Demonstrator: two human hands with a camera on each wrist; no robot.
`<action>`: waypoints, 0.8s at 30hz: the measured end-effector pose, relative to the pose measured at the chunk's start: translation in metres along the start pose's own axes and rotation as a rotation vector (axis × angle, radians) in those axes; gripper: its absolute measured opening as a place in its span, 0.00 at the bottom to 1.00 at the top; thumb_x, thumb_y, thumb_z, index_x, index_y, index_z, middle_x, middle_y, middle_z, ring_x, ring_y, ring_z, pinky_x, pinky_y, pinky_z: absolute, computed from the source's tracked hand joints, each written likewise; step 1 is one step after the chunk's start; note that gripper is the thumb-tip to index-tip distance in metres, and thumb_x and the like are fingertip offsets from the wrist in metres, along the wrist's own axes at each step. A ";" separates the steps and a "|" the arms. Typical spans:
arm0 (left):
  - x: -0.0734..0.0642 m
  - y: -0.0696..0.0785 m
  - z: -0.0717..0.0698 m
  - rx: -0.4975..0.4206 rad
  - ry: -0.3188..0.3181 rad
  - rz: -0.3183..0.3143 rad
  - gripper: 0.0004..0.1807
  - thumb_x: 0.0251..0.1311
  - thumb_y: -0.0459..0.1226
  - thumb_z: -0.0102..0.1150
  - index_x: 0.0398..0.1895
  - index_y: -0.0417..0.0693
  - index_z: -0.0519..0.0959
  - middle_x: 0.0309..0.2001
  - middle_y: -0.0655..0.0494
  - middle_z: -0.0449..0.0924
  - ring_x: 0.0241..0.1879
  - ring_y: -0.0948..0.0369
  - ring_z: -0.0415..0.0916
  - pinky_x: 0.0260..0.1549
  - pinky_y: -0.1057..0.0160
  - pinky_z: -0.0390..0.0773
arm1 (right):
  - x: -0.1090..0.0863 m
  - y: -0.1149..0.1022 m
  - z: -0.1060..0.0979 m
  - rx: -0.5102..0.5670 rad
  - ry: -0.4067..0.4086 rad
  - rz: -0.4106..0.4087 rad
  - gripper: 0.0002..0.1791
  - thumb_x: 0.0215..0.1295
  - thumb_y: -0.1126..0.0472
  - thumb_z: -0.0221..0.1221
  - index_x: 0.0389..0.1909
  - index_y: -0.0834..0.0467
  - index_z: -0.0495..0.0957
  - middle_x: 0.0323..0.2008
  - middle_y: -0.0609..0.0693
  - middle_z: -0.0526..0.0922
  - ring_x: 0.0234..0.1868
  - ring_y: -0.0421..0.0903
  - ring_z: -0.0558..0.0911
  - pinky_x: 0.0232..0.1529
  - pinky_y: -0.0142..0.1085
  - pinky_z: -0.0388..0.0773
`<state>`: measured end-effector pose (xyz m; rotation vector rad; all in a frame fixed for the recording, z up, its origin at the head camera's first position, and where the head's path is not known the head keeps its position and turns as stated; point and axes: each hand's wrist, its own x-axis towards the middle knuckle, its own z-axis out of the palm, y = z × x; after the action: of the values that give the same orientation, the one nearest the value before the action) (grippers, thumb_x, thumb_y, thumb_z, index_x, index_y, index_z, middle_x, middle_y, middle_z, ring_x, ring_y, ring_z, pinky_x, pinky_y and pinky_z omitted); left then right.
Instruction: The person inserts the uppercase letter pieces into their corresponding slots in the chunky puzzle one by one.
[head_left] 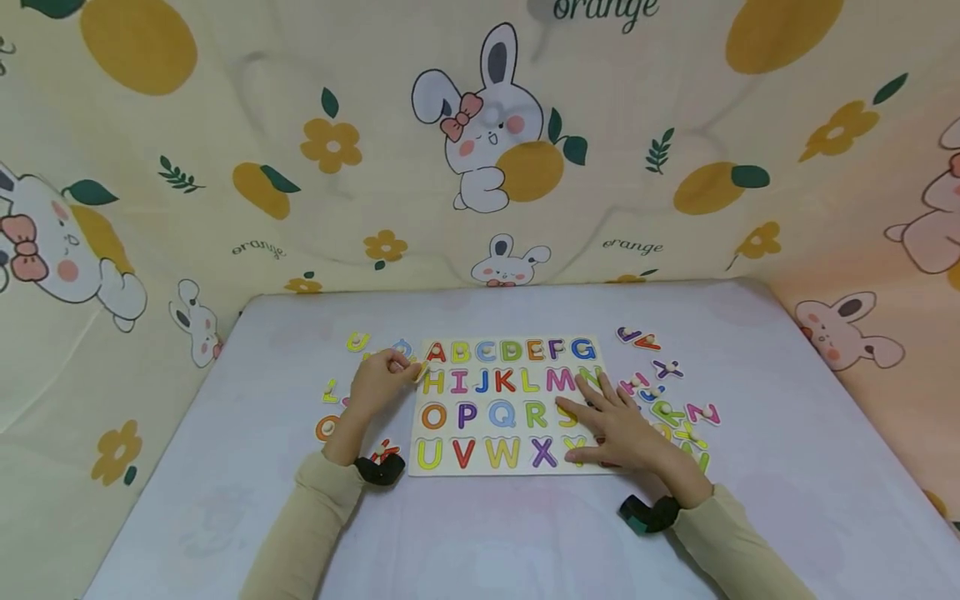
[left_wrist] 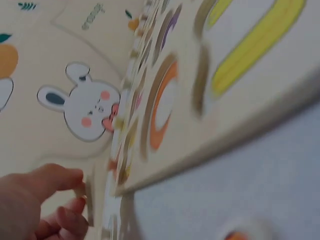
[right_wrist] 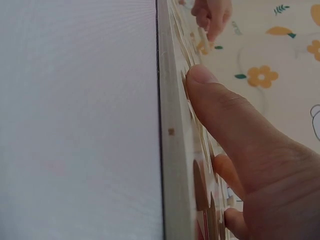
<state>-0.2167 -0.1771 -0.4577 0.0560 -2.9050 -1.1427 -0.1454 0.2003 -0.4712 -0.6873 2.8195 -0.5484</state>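
Cream letter board [head_left: 482, 415] lies partly hidden under the right hand [head_left: 622, 429].

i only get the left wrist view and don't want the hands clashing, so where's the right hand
Observer: The right hand is spread over the right end of the board.
Operator: ok and which letter is the pinched piece by
Observer: In the head view it shows right by the H.
Operator: anything loose past the right hand
Observer: Yes, a pink letter lies to its right.
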 end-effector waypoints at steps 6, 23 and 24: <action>-0.011 0.007 0.009 0.036 -0.030 -0.042 0.15 0.57 0.47 0.64 0.31 0.43 0.80 0.25 0.54 0.77 0.24 0.62 0.70 0.23 0.70 0.63 | -0.002 -0.001 -0.001 -0.001 0.010 -0.005 0.45 0.51 0.35 0.64 0.70 0.46 0.64 0.76 0.62 0.51 0.76 0.72 0.41 0.70 0.69 0.39; -0.020 0.024 0.020 0.108 -0.072 -0.085 0.15 0.56 0.48 0.63 0.31 0.44 0.79 0.24 0.53 0.78 0.23 0.61 0.70 0.20 0.69 0.61 | -0.001 -0.001 -0.002 -0.009 0.016 -0.016 0.45 0.52 0.35 0.64 0.70 0.47 0.65 0.76 0.63 0.52 0.75 0.72 0.42 0.70 0.70 0.40; -0.021 0.024 0.020 0.106 -0.075 -0.091 0.15 0.56 0.47 0.63 0.32 0.44 0.79 0.24 0.53 0.78 0.24 0.61 0.70 0.20 0.69 0.61 | -0.001 -0.001 -0.002 -0.005 0.012 -0.014 0.45 0.52 0.35 0.64 0.70 0.47 0.64 0.76 0.63 0.52 0.75 0.72 0.42 0.70 0.70 0.40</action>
<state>-0.1969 -0.1455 -0.4564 0.1516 -3.0569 -1.0227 -0.1448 0.2008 -0.4691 -0.7080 2.8301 -0.5500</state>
